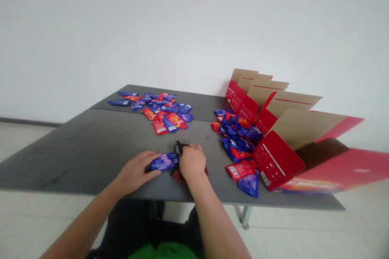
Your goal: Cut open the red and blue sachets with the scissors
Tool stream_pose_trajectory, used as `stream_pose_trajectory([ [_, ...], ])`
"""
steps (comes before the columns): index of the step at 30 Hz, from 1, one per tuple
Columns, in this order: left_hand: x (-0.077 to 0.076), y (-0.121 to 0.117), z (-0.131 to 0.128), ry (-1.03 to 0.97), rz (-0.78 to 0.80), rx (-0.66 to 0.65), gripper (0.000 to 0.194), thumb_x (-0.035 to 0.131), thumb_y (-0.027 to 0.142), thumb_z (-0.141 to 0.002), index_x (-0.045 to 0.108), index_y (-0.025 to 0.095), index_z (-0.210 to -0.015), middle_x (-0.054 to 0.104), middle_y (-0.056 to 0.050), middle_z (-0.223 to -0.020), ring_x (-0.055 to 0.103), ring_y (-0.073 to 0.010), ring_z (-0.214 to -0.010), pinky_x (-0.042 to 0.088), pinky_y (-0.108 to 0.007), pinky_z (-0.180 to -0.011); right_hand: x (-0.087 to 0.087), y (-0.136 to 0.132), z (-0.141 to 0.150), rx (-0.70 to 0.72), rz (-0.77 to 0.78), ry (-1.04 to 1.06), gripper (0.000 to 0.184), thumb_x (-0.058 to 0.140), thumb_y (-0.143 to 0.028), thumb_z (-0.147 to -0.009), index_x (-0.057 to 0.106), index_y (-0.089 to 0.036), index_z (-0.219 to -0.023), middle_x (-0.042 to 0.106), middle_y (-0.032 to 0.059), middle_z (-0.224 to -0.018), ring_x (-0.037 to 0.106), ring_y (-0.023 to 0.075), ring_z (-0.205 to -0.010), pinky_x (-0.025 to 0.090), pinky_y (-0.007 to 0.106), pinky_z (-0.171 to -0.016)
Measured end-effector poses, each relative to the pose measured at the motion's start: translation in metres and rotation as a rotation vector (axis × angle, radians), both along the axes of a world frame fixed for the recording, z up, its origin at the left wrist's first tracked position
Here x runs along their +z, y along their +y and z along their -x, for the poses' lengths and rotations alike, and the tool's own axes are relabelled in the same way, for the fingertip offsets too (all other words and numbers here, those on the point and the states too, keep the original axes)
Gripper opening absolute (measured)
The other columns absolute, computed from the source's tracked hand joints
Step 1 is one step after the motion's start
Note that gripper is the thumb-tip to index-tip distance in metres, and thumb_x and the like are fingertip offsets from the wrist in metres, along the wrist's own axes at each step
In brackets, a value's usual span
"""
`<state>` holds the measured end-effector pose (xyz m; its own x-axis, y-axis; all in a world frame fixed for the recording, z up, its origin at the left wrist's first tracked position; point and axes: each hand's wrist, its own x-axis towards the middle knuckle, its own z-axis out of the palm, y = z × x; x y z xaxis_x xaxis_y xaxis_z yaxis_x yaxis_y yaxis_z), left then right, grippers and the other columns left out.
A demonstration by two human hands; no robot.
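A blue-purple packet (164, 162) lies near the table's front edge. My left hand (136, 172) has its fingers and thumb closed around the packet's left end. Over the packet's right end, my right hand (193, 162) is curled into a fist around a small black tool with a rounded end (178, 148). Most of that tool is hidden in the fist, so its kind is unclear. Beneath the right hand, a dark reddish piece (178, 175) shows on the tabletop, partly covered.
Across the dark grey table (75, 145), a loose pile of red and blue packets (165, 107) lies toward the back. Another packet heap (235, 133) sits to the right. Beside it stands a row of several open red cartons (279, 158) with raised flaps, reaching the right edge.
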<state>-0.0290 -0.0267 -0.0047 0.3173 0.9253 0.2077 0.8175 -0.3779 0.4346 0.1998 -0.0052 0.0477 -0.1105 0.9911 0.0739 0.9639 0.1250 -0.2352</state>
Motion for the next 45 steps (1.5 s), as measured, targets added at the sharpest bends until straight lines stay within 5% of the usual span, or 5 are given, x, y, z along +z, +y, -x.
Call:
stream_pose_trajectory([
  [16, 0.002, -0.001, 0.000, 0.007, 0.003, 0.022, 0.051, 0.066, 0.050, -0.091, 0.067, 0.026, -0.135, 0.067, -0.009, -0.138, 0.062, -0.0304, -0.128, 0.048, -0.045, -0.112, 0.005, 0.018, -0.008, -0.061, -0.033, 0.007, 0.019, 0.059, -0.021, -0.094, 0.077, -0.017, -0.100, 0.070, 0.0135, -0.109, 0.061, 0.0271, -0.105, 0.049, 0.034, -0.081],
  [22, -0.009, 0.004, 0.003, -0.054, -0.007, 0.044, 0.043, 0.061, 0.031, -0.084, 0.070, 0.024, -0.125, 0.071, -0.009, -0.130, 0.066, -0.0302, -0.121, 0.052, -0.044, -0.109, -0.005, -0.015, 0.044, 0.323, -0.132, 0.132, 0.016, 0.059, -0.029, -0.095, 0.074, -0.025, -0.097, 0.070, 0.0056, -0.105, 0.060, 0.0227, -0.100, 0.049, 0.031, -0.083],
  [30, 0.000, 0.000, 0.000, 0.004, -0.009, 0.015, 0.050, 0.064, 0.049, -0.092, 0.066, 0.025, -0.136, 0.066, -0.010, -0.138, 0.062, -0.0299, -0.128, 0.049, -0.044, -0.113, 0.001, 0.018, -0.011, -0.058, -0.027, 0.020, 0.018, 0.060, -0.022, -0.094, 0.076, -0.019, -0.100, 0.070, 0.0126, -0.108, 0.061, 0.0275, -0.104, 0.049, 0.034, -0.080],
  [37, -0.012, 0.006, 0.003, -0.067, -0.019, 0.023, 0.041, 0.062, 0.031, -0.086, 0.069, 0.025, -0.126, 0.071, -0.009, -0.129, 0.065, -0.0303, -0.123, 0.051, -0.045, -0.110, -0.005, -0.018, 0.048, 0.301, -0.139, 0.128, 0.016, 0.059, -0.028, -0.096, 0.074, -0.024, -0.099, 0.069, 0.0066, -0.106, 0.059, 0.0239, -0.102, 0.049, 0.032, -0.082],
  [45, 0.000, -0.001, 0.000, 0.014, 0.005, 0.027, 0.051, 0.062, 0.050, -0.094, 0.065, 0.024, -0.138, 0.064, -0.011, -0.141, 0.061, -0.0304, -0.129, 0.048, -0.046, -0.113, -0.007, 0.029, -0.022, -0.093, -0.014, 0.048, 0.015, 0.066, -0.028, -0.092, 0.076, -0.021, -0.102, 0.070, 0.0106, -0.110, 0.061, 0.0262, -0.104, 0.048, 0.033, -0.080],
])
